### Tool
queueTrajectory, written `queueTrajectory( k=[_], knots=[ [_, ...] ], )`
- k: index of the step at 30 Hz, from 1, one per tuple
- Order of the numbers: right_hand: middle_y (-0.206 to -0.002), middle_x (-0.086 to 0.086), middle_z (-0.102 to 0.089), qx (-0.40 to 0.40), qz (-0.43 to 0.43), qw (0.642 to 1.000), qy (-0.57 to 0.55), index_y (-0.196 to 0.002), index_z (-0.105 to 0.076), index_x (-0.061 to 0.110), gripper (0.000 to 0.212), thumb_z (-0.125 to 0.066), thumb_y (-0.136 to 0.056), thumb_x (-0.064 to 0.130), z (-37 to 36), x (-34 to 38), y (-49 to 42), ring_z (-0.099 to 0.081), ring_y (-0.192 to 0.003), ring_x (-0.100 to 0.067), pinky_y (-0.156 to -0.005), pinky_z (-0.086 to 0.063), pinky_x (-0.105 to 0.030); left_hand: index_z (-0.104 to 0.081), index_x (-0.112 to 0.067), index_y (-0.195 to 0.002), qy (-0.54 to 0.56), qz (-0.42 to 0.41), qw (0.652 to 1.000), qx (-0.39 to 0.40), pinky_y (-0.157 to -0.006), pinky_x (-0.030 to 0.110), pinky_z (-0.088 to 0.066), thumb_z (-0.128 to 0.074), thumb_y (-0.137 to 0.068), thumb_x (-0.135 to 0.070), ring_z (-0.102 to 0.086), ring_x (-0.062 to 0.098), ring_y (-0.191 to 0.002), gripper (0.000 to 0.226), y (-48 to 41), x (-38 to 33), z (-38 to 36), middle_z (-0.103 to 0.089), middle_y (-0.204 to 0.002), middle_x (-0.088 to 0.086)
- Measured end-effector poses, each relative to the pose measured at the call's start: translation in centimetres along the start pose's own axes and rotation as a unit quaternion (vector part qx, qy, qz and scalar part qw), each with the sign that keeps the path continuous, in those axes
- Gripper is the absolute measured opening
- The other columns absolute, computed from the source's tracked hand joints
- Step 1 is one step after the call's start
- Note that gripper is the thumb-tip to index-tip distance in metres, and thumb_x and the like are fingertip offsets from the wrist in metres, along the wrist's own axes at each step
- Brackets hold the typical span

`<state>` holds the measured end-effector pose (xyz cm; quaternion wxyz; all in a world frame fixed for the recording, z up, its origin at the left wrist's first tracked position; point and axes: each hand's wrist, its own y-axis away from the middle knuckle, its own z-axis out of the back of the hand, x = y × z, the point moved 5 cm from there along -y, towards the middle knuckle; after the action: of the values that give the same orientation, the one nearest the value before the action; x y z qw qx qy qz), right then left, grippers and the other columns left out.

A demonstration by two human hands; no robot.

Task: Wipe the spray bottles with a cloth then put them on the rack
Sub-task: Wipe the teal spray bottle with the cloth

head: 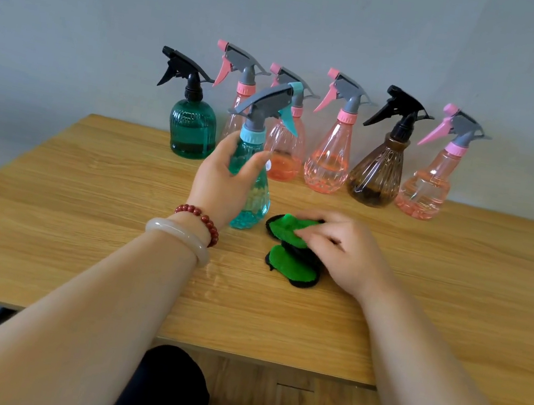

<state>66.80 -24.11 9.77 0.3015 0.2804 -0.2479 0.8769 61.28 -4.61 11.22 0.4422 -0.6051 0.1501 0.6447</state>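
the teal spray bottle [255, 204] is the one in hand. it stands about upright near the middle of the worktop [84, 209], ahead of the row of other bottles lined along the wall at the back. i cannot tell whether its base sits fully on the wood or is just lifted. no rack shows in this view.

i judge it to be thin, clear plastic: light, a little springy if squeezed, and not fragile, though top-heavy because of the grey trigger head. i cannot tell how much liquid is inside. the narrow shoulder under the blue collar is smooth, and the wider lower body is faceted. the shoulder looks like the safest place to hold, since the fingers go most of the way round and the trigger stays clear. if the wall is damp it may turn in the hand, so i would hold it firmly without crushing it.

the left grip [223, 182] is curled round that upper body. the thumb lies across the near side and the fingers are wrapped behind, out of sight.

the cloth [288, 261] is green with black edging, soft and limp, and lies bunched on the worktop just to the right of the bottle's base. the right grip [344, 252] rests on it from above. its fingertips [309, 234] are bent down and pinch the upper fold. the lower fold lies free on the wood.
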Motion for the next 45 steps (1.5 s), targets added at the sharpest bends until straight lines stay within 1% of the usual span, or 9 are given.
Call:
queueTrajectory(
  k=[4, 7, 14, 19, 25, 32, 38, 42, 45],
  knots=[
    [-0.12, 0.022, -0.063, -0.019, -0.017, 1.0, -0.015, -0.115, -0.068, 0.034, 0.026, -0.064, -0.094, 0.018, 0.2, 0.4, 0.2, -0.051, -0.109, 0.018, -0.105, -0.039, -0.017, -0.051, -0.028, -0.139, 0.002, 0.006, 1.0, 0.001, -0.107, 0.044, -0.046, -0.055, -0.074, -0.072, -0.052, 0.013, -0.13, 0.078, 0.1, 0.1, 0.1, -0.058, -0.138, -0.007],
    [-0.144, 0.021, -0.035, -0.008, -0.071, 0.997, 0.015, -0.14, -0.048, 0.035, 0.064, -0.076, -0.084, 0.022, 0.0, -0.8, 0.1, -0.045, -0.122, -0.001, -0.104, -0.036, -0.022, -0.055, -0.028, -0.135, 0.01, -0.003, 1.0, 0.004, -0.106, 0.044, -0.047, -0.061, -0.087, -0.056, -0.054, 0.012, -0.126, 0.056, 0.0, 0.0, 0.0, -0.061, -0.131, -0.01],
    [-0.104, 0.013, -0.067, -0.057, -0.034, 0.998, 0.023, -0.092, -0.062, 0.036, 0.035, -0.067, -0.085, 0.003, 0.1, -0.7, 0.2, -0.063, -0.091, -0.015, -0.073, -0.044, -0.015, -0.053, -0.031, -0.136, 0.012, 0.002, 1.0, 0.005, -0.107, 0.045, -0.046, -0.06, -0.083, -0.061, -0.052, 0.014, -0.129, 0.061, -0.1, 0.4, 0.0, -0.059, -0.135, -0.009],
    [-0.123, 0.017, -0.059, -0.031, 0.057, 0.996, 0.068, -0.1, -0.077, 0.017, 0.037, -0.056, -0.08, -0.008, -0.5, 0.2, 0.2, -0.057, -0.116, -0.009, -0.104, -0.042, -0.023, -0.055, -0.031, -0.133, 0.012, -0.003, 1.0, 0.004, -0.106, 0.045, -0.046, -0.061, -0.09, -0.052, -0.053, 0.014, -0.127, 0.048, -0.2, 0.4, -0.1, -0.06, -0.132, -0.01],
    [-0.101, 0.014, -0.072, -0.001, 0.009, 0.997, -0.075, -0.083, -0.079, 0.019, 0.014, -0.067, -0.092, 0.018, -0.7, 0.6, 0.4, -0.059, -0.106, 0.013, -0.091, -0.041, -0.005, -0.055, -0.03, -0.134, 0.01, -0.003, 1.0, 0.0, -0.106, 0.043, -0.047, -0.061, -0.091, -0.05, -0.054, 0.011, -0.125, 0.047, -0.2, 0.3, 0.0, -0.061, -0.132, -0.01],
    [-0.159, 0.014, -0.022, 0.02, -0.073, 0.993, 0.085, -0.143, -0.047, 0.031, 0.07, -0.078, -0.081, 0.034, -0.9, -0.7, 0.1, -0.03, -0.141, -0.009, -0.117, -0.027, -0.033, -0.056, -0.03, -0.132, 0.009, -0.001, 1.0, 0.001, -0.105, 0.041, -0.048, -0.062, -0.094, -0.045, -0.057, 0.009, -0.121, 0.042, 0.0, 0.1, 0.0, -0.063, -0.127, -0.012],
    [-0.105, 0.014, -0.067, -0.054, -0.047, 0.997, 0.016, -0.108, -0.07, 0.023, 0.029, -0.079, -0.081, 0.026, -0.3, -0.1, 0.2, -0.06, -0.097, -0.006, -0.074, -0.038, -0.006, -0.055, -0.027, -0.134, 0.001, 0.0, 1.0, 0.001, -0.105, 0.043, -0.047, -0.06, -0.091, -0.052, -0.056, 0.012, -0.123, 0.05, 0.0, 0.1, 0.1, -0.062, -0.129, -0.009],
    [-0.1, 0.0, -0.054, -0.242, 0.063, 0.96, 0.128, -0.102, -0.072, 0.007, 0.032, -0.076, -0.072, -0.004, 2.1, 1.4, 0.2, -0.049, -0.09, -0.009, -0.079, -0.034, -0.007, -0.057, -0.027, -0.13, -0.002, -0.001, 1.0, 0.0, -0.104, 0.042, -0.048, -0.061, -0.093, -0.046, -0.057, 0.009, -0.119, 0.042, 0.1, -0.1, 0.0, -0.064, -0.124, -0.011],
    [-0.107, -0.011, -0.055, -0.196, 0.079, 0.943, 0.258, -0.109, -0.07, 0.006, 0.038, -0.076, -0.072, -0.001, 1.3, 1.7, 0.0, -0.056, -0.1, -0.027, -0.078, -0.044, -0.027, -0.055, -0.027, -0.134, -0.001, 0.002, 1.0, -0.001, -0.105, 0.042, -0.047, -0.061, -0.092, -0.049, -0.056, 0.01, -0.122, 0.048, 0.0, -0.1, 0.0, -0.062, -0.129, -0.009]
  ],
)
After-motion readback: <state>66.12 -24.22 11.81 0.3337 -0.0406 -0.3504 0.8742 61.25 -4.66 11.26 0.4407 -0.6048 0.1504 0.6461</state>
